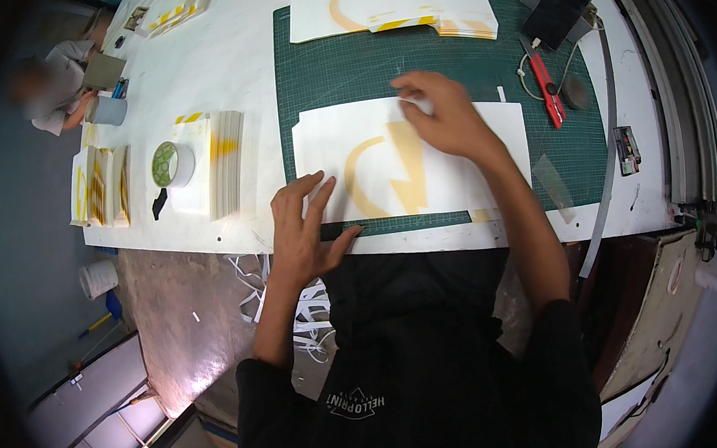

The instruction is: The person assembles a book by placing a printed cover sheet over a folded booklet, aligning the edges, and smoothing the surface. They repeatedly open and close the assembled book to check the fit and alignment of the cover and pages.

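Note:
A white printed sheet (485, 146) with a pale orange curve and bolt shape lies on the green cutting mat (568, 154) before me. My left hand (300, 232) is open at its lower left corner, fingers apart, thumb by the mat's near edge. Over the sheet's upper part is my right hand (444, 118), its fingers curled together. Something small and whitish shows between thumb and fingers; its kind cannot be made out. A red utility knife (546, 89) rests on the mat to the right.
Printed sheets (411, 3) are stacked at the far side. To the left stand more stacks (225, 162) and a tape roll (173, 165). A dark box-like device (557, 11) and a long metal strip (601, 225) are at right. Another person (66, 78) sits far left.

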Tool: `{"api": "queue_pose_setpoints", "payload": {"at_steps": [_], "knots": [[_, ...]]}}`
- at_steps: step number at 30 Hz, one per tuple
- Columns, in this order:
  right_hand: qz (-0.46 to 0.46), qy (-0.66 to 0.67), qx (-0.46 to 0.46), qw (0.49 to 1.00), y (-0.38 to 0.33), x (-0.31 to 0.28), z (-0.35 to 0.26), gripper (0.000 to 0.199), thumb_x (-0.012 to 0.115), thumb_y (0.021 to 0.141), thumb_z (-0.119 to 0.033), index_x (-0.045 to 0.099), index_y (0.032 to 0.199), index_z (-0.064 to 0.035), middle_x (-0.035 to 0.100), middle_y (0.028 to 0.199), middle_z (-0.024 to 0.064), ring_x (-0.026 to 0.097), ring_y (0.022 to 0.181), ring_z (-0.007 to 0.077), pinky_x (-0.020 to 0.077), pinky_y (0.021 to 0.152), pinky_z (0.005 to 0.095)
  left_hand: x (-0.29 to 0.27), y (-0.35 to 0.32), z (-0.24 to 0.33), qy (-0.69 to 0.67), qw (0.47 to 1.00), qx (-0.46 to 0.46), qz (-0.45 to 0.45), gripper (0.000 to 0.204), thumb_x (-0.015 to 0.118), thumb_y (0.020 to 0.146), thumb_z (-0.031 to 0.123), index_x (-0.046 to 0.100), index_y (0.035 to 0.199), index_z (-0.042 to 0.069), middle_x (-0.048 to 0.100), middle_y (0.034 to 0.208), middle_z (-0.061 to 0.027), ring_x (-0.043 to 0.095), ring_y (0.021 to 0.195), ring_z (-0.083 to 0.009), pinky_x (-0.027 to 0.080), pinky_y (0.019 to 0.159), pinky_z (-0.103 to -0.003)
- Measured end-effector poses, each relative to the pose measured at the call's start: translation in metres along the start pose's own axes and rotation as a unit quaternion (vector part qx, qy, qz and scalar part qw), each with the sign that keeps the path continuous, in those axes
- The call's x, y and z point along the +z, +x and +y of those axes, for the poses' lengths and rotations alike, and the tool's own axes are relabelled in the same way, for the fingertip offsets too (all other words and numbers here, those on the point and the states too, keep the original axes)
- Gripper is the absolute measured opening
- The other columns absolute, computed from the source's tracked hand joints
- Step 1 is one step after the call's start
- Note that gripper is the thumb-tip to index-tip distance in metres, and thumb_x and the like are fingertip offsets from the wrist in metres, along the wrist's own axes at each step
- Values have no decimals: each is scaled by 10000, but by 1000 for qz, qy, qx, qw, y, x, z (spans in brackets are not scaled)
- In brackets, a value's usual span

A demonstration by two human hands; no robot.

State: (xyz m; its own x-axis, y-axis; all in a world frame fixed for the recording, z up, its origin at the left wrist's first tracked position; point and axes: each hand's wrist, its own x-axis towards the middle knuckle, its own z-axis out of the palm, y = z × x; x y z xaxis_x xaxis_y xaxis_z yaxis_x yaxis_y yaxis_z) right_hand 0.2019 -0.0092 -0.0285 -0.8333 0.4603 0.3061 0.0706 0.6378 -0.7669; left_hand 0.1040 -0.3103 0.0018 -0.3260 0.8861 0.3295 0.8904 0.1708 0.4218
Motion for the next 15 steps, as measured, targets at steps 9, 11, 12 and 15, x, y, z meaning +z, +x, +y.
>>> {"api": "queue_pose_setpoints", "payload": {"at_steps": [9, 11, 12, 15], "knots": [[-147, -74, 11, 986, 48, 45, -13, 315, 615, 929, -114, 688, 1231, -67, 730, 1026, 70, 666, 1059, 280, 421, 989, 481, 8, -5, -10, 30, 998, 47, 15, 890, 958, 730, 229, 529, 1491, 55, 558, 1460, -206, 536, 1335, -425, 432, 1105, -569], [-147, -75, 3, 986, 47, 46, -12, 309, 614, 930, -115, 688, 1225, -65, 729, 1004, 68, 674, 1036, 277, 430, 981, 476, 10, -5, -12, 31, 998, 54, 18, 873, 954, 738, 230, 532, 1481, 49, 560, 1456, -203, 543, 1327, -422, 431, 1105, -576], [-150, -71, 4, 986, 47, 46, -11, 305, 613, 931, -116, 687, 1222, -64, 727, 992, 66, 677, 1024, 275, 432, 979, 475, 11, -5, -12, 32, 998, 56, 20, 867, 952, 740, 230, 533, 1476, 45, 561, 1453, -202, 547, 1322, -421, 431, 1104, -579], [-155, -63, 8, 986, 49, 47, -11, 292, 612, 933, -119, 686, 1210, -60, 723, 972, 63, 684, 994, 271, 436, 976, 471, 14, -7, -13, 32, 997, 58, 26, 829, 921, 787, 258, 534, 1489, 45, 583, 1434, -188, 559, 1319, -390, 416, 1126, -577]]}}
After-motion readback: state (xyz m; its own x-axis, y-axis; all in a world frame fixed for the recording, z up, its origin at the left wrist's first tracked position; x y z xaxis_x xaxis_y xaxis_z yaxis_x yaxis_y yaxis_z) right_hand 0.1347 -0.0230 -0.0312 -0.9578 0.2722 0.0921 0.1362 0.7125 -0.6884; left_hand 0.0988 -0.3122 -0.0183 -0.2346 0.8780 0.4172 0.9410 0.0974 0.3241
